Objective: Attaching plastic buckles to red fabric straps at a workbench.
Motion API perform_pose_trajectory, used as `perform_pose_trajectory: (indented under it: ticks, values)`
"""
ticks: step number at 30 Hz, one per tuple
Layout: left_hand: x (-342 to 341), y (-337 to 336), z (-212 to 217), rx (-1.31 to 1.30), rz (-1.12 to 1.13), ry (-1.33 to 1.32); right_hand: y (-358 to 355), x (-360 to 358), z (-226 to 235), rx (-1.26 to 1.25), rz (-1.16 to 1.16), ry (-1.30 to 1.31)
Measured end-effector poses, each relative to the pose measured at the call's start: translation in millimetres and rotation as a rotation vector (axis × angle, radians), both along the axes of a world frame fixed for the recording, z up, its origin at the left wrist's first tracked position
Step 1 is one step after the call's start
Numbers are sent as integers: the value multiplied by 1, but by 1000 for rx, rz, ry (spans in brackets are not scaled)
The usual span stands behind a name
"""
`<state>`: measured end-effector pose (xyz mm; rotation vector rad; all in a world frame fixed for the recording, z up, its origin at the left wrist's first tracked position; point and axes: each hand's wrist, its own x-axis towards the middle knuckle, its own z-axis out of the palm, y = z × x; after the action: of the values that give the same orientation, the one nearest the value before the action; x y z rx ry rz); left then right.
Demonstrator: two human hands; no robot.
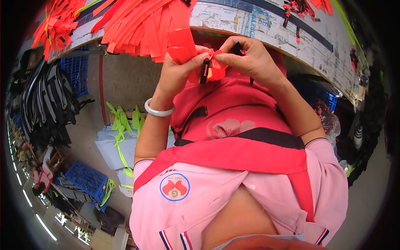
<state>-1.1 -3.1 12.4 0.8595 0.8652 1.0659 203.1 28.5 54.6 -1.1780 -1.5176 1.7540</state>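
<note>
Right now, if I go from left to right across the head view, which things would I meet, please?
Dark bundle of straps → red floor line → left hand → orange-red piece between the hands → right hand → clear plastic bag.

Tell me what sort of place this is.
Probably a workshop or factory floor for strap or textile goods: a heap of red strips lies on a worktable, long dark strips hang in a bundle, and a blue plastic crate stands nearby.
</note>
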Motion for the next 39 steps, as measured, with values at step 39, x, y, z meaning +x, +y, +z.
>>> perform_pose_trajectory:
  ticks: [39]
  values:
    - [19, -14, 7, 212, 165, 215, -3, -12, -4, 702, 30, -60]
